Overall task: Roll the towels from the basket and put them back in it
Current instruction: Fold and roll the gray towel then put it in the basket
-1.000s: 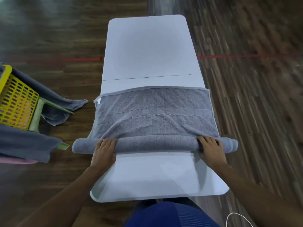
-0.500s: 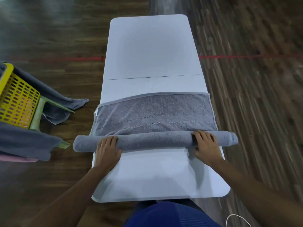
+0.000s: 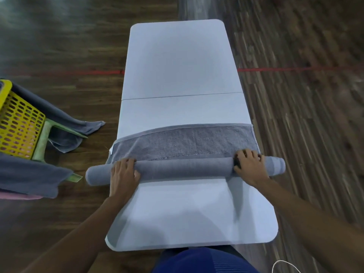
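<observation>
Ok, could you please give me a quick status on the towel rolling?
Left hand and right hand both pressing on grey towel. Mostly rolled, short flat strip left. White table ahead unobstructed.

A long white folding table (image 3: 177, 66) with rounded corners and a thin seam across its middle stands on a dark wooden plank floor (image 3: 305, 125). A red line (image 3: 285, 69) on the floor runs across, passing under the table. The floor's far left part shows a dull sheen of reflected light.
</observation>
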